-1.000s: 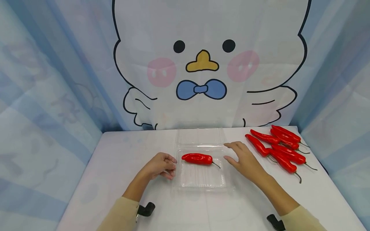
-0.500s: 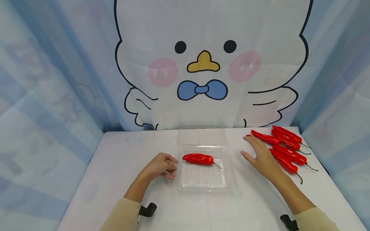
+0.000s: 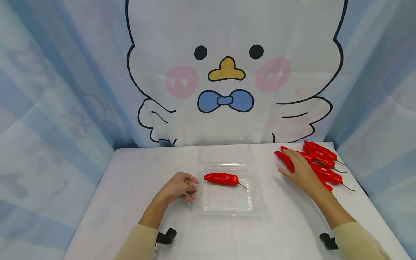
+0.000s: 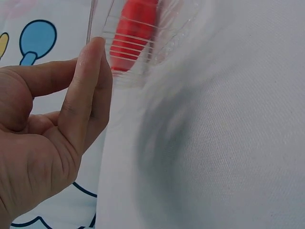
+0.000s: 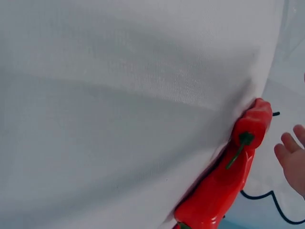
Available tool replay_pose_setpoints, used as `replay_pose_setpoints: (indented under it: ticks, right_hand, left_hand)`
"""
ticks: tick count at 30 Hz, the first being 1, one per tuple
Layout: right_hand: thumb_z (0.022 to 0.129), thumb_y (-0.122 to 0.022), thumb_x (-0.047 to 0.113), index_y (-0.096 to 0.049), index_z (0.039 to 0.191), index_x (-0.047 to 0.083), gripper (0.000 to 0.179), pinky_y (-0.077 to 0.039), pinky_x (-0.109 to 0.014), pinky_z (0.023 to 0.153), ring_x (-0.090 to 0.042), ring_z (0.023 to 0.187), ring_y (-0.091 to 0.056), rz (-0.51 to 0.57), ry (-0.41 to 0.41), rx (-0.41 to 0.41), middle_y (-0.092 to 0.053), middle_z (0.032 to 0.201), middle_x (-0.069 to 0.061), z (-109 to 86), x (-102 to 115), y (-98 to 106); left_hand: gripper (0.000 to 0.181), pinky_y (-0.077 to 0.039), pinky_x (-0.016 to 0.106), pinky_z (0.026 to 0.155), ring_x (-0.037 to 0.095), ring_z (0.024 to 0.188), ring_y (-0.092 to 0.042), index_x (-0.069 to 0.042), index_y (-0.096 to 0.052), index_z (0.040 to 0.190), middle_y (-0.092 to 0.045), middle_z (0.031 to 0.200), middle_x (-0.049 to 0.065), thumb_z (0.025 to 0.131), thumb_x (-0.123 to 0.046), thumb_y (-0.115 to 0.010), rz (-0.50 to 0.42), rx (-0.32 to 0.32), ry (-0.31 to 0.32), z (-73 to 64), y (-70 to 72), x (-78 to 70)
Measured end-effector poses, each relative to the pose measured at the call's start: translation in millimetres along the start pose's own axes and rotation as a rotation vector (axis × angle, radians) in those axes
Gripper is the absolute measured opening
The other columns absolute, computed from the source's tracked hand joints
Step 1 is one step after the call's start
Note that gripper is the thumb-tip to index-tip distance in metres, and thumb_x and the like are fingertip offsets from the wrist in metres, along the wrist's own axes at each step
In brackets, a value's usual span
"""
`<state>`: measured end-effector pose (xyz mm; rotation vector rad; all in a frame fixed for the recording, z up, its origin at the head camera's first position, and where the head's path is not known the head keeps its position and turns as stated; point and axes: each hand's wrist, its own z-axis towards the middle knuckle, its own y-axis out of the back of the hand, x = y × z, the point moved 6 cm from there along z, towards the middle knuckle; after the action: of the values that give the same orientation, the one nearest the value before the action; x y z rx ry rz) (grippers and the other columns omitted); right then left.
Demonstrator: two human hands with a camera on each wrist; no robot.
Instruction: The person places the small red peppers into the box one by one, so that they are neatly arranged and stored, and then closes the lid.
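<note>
Left of centre on the worktop [image 3: 107,202], the left hand [image 3: 180,186], fingers loosely bent with no clear grip, is at the clear container [image 3: 227,204]'s left rim; a bump could skid that light-looking box. Its raised lid [image 3: 225,154], near the far edge, might drop if jolted. One red pepper [image 3: 221,178] lies in the base's far half. Rightward, the right hand [image 3: 301,172] spreads thumb and fingers over the nearest loose pepper [image 3: 283,160]; closing carelessly could drag the neighbouring peppers [image 3: 320,151], bunched by the far right corner, off the right edge.
</note>
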<state>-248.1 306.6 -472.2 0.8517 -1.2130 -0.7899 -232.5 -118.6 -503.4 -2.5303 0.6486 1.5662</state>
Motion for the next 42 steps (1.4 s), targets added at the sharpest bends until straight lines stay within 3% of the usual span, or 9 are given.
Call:
replay_pose_setpoints:
  ticks: [8, 24, 33, 42]
  right_hand:
    - [0.084, -0.086, 0.024, -0.035, 0.156, -0.001, 0.092, -0.045, -0.072, 0.104, -0.053, 0.142, -0.035, -0.029, -0.047, 0.096, -0.039, 0.155, -0.032, 12.3, -13.6, -11.3]
    - [0.085, -0.084, 0.018, -0.033, 0.157, -0.001, 0.090, -0.046, -0.073, 0.102, -0.056, 0.140, -0.033, -0.040, -0.143, 0.146, -0.034, 0.154, -0.036, 19.5, -24.3, -23.8]
    - [0.087, -0.079, 0.006, -0.038, 0.154, -0.003, 0.079, -0.047, -0.071, 0.102, -0.053, 0.141, -0.033, -0.070, -0.080, 0.136, -0.035, 0.154, -0.032, 20.5, -24.0, -25.6]
    - [0.088, -0.075, -0.003, -0.037, 0.156, 0.000, 0.078, -0.046, -0.072, 0.103, -0.055, 0.141, -0.034, -0.081, -0.099, 0.151, -0.035, 0.154, -0.033, 22.4, -23.7, -27.4]
  left_hand:
    - [0.024, -0.065, 0.033, 0.059, 0.016, 0.063, -0.067, 0.008, -0.062, 0.118, -0.071, 0.087, 0.017, 0.096, 0.001, -0.067, -0.001, 0.006, -0.004, 1.7, -0.2, -0.6]
    - [0.024, -0.065, 0.033, 0.058, 0.016, 0.063, -0.068, 0.009, -0.061, 0.119, -0.071, 0.088, 0.019, 0.096, 0.003, -0.066, -0.008, 0.008, -0.007, -0.1, 0.0, 0.1]
    - [0.024, -0.065, 0.033, 0.058, 0.016, 0.062, -0.068, 0.008, -0.061, 0.118, -0.071, 0.086, 0.017, 0.096, 0.002, -0.067, -0.008, 0.007, -0.003, 1.1, 1.0, 2.8]
    - [0.024, -0.064, 0.033, 0.057, 0.016, 0.063, -0.068, 0.008, -0.061, 0.118, -0.071, 0.087, 0.018, 0.096, 0.002, -0.067, -0.007, 0.006, -0.010, 0.0, 1.2, 1.2]
